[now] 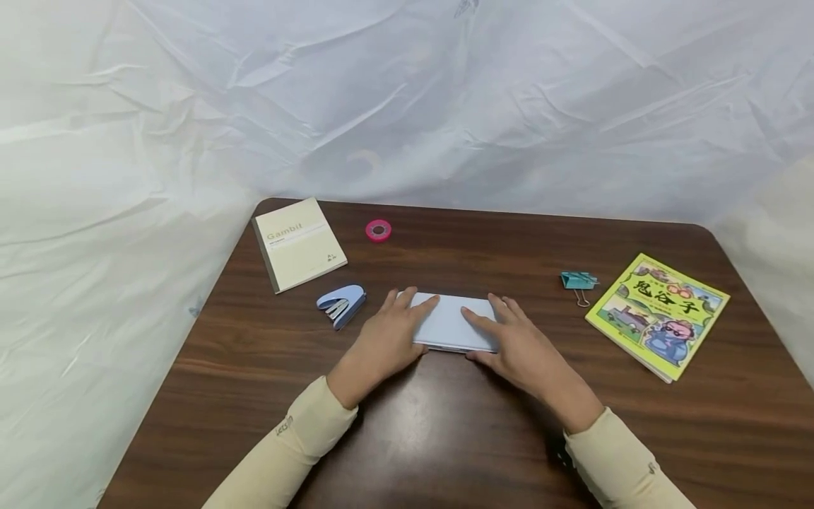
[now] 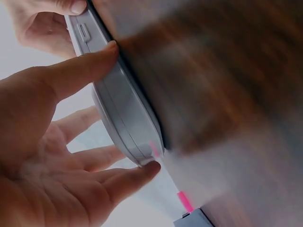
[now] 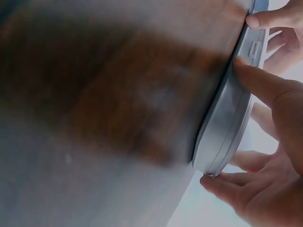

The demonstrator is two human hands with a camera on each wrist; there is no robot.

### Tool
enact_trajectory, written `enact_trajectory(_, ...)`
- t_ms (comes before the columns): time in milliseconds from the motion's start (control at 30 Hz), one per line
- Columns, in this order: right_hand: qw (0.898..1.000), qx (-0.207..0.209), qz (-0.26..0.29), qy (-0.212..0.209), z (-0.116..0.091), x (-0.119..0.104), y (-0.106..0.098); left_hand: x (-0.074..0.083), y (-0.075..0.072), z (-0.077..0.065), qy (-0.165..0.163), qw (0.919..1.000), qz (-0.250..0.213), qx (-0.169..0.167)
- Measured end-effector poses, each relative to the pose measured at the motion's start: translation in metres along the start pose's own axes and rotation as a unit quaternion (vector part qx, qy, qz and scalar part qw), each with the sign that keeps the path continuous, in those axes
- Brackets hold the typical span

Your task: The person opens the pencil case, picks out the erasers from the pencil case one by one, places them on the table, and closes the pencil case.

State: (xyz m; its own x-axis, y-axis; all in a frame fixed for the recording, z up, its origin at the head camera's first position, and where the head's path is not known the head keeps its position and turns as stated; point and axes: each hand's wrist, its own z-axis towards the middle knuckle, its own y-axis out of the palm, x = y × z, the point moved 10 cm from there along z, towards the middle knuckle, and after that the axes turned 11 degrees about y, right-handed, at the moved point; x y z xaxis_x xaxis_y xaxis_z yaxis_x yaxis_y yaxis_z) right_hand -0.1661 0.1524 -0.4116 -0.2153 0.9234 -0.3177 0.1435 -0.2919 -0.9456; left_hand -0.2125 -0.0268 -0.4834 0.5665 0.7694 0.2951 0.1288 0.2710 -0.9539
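A flat, pale blue case (image 1: 453, 322) with rounded ends lies at the middle of the dark wooden table. Its front side, with a small clasp (image 2: 84, 32) at the centre, looks grey in both wrist views. My left hand (image 1: 389, 332) grips the left end, thumb at the front edge and fingers spread over the top and round the end. The right hand (image 1: 523, 345) holds the opposite end in much the same way. In the right wrist view, the right thumb (image 3: 260, 81) presses the front side near the clasp.
Left of the case lies a blue stapler (image 1: 343, 305); behind it are a cream Gambit notebook (image 1: 300, 247) and a pink tape roll (image 1: 378, 230). On the right are a teal binder clip (image 1: 577, 281) and a yellow comic book (image 1: 658, 317). White sheeting (image 1: 445, 106) hangs behind the table.
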Motion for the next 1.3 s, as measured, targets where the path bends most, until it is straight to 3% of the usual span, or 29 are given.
enact_trajectory(267,1.0,-0.016,0.009,0.002,0.002,0.003,-0.006,-0.002,0.002,0.008,0.004,0.9997,-0.016,-0.015)
enact_trajectory(633,0.996,-0.071,0.042,0.015,0.008,0.004,-0.009,-0.007,-0.001,0.008,0.006,0.9996,-0.021,-0.017)
enact_trajectory(733,0.995,-0.082,0.047,0.011,0.011,0.004,-0.011,-0.007,-0.005,0.005,0.005,0.999,-0.041,-0.017)
enact_trajectory(800,0.995,-0.086,0.052,0.01,0.014,0.004,-0.013,-0.006,-0.01,0.002,0.0,0.9977,-0.065,-0.017)
enact_trajectory(1000,0.992,-0.098,0.075,0.032,0.014,0.01,-0.02,0.01,-0.05,-0.015,-0.042,0.9841,-0.171,-0.025)
enact_trajectory(1100,0.992,-0.093,0.081,0.04,0.012,0.014,-0.027,0.0,-0.047,-0.018,-0.055,0.9825,-0.177,-0.019)
enact_trajectory(1300,0.992,-0.075,0.084,0.051,0.01,0.018,-0.044,-0.03,-0.025,-0.02,-0.079,0.983,-0.165,-0.014)
